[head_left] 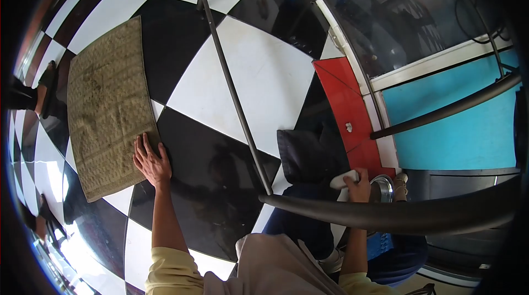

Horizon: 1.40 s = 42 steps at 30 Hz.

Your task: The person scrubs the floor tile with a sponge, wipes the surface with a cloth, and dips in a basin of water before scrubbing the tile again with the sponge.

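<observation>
My left hand point(152, 161) lies with its fingers spread on the lower right edge of a brown textured mat point(107, 96). The mat rests on the black and white checkered floor point(242, 69). Near the red panel, my right hand point(359, 186) is closed around a small whitish object point(344, 180), too small to identify. Just right of that hand is a round metal container point(382, 187), partly hidden. A dark folded cloth point(302, 154) lies on the floor to the left of the right hand.
A thin dark metal bar point(234, 96) crosses the middle and joins a thick curved bar point(386, 215) in front of my right arm. At the right are a red panel point(347, 107) and a blue panel point(452, 118). Another person's foot point(43, 96) is at the far left.
</observation>
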Tool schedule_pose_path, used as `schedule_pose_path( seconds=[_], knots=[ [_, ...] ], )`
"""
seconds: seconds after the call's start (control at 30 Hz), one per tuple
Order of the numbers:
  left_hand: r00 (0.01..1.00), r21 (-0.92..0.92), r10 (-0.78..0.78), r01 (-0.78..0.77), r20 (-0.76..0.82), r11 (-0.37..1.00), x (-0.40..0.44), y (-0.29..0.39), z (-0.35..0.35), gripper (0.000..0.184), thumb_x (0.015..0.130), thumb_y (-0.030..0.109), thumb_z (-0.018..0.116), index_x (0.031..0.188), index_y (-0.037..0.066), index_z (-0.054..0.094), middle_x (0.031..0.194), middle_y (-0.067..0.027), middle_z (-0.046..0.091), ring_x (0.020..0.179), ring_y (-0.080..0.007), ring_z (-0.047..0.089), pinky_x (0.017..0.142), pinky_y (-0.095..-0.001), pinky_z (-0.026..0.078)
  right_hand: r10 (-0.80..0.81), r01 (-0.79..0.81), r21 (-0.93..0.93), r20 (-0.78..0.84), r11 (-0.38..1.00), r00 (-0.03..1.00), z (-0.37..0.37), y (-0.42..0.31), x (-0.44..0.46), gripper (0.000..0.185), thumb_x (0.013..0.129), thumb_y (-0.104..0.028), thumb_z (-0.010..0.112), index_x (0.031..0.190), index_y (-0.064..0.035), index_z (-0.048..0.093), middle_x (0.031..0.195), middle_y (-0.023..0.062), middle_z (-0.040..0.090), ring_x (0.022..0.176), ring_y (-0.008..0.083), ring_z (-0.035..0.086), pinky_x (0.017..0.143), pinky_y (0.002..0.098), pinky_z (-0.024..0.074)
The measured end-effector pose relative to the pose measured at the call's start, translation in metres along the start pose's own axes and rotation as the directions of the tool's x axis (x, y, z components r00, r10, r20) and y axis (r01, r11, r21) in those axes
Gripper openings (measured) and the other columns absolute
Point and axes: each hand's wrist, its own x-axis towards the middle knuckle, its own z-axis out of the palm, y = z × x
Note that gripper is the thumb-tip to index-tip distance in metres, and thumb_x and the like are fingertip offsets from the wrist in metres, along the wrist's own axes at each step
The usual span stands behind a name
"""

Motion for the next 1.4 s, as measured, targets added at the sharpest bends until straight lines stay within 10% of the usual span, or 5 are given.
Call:
schedule_pose_path(
  seconds=[0.47, 0.73, 1.0, 1.2, 1.4],
  knots=[
    [1.000, 0.007, -0.011, 0.010, 0.025, 1.000, -0.001, 0.001, -0.001, 0.058, 0.097, 0.040, 0.047, 0.148, 0.017, 0.033, 0.151, -0.0065, 0.036, 0.143, -0.0236, 0.028, 0.117, -0.0467, 0.018, 0.362, -0.124, -0.595, 0.299, 0.794, 0.883, 0.046, 0.043, -0.026, 0.048, 0.082, -0.037, 0.066, 0.117, -0.0062, 0.056, 0.116, 0.0231, 0.064, 0.107, 0.0410, 0.062, 0.089, 0.0479, 0.0485],
    [1.000, 0.003, 0.002, -0.002, 0.006, 1.000, -0.001, -0.001, 0.002, 0.057, 0.096, 0.040, 0.047, 0.148, 0.016, 0.035, 0.151, -0.0068, 0.036, 0.143, -0.0245, 0.028, 0.117, -0.0465, 0.018, -0.402, 0.350, -0.342, -0.091, 0.872, 0.911, 0.038, 0.016, 0.043, 0.040, 0.090, -0.035, 0.063, 0.113, -0.0024, 0.059, 0.104, 0.0185, 0.064, 0.100, 0.0400, 0.059, 0.086, 0.0468, 0.0464],
    [1.000, -0.012, 0.003, -0.003, 0.010, 1.000, 0.001, 0.001, -0.001, 0.058, 0.096, 0.039, 0.047, 0.148, 0.016, 0.035, 0.151, -0.0077, 0.037, 0.143, -0.0248, 0.028, 0.117, -0.0468, 0.018, -0.286, 0.284, -0.358, 0.049, 0.889, 0.957, 0.094, -0.011, 0.121, 0.029, 0.088, -0.021, 0.067, 0.110, -0.0029, 0.064, 0.109, 0.0182, 0.064, 0.103, 0.0388, 0.060, 0.087, 0.0452, 0.0472],
    [0.999, 0.002, -0.017, 0.017, 0.036, 1.000, 0.000, 0.002, -0.004, 0.058, 0.096, 0.039, 0.047, 0.148, 0.016, 0.035, 0.150, -0.0079, 0.036, 0.143, -0.0248, 0.028, 0.117, -0.0469, 0.017, -0.525, 0.536, -0.127, 0.111, 0.835, 0.844, 0.067, -0.056, 0.133, 0.027, 0.090, -0.023, 0.066, 0.103, 0.0006, 0.067, 0.097, 0.0142, 0.068, 0.097, 0.0298, 0.063, 0.084, 0.0371, 0.0478],
    [1.000, 0.003, -0.010, 0.010, 0.028, 1.000, 0.000, 0.002, -0.002, 0.057, 0.096, 0.038, 0.047, 0.147, 0.016, 0.036, 0.150, -0.0081, 0.036, 0.142, -0.0248, 0.029, 0.117, -0.0469, 0.018, -0.283, -0.006, 0.736, 0.268, 0.677, 0.921, 0.052, -0.109, 0.153, 0.029, 0.096, -0.025, 0.062, 0.105, 0.0020, 0.066, 0.098, 0.0002, 0.062, 0.093, 0.0081, 0.053, 0.085, 0.0247, 0.0421]
  ],
)
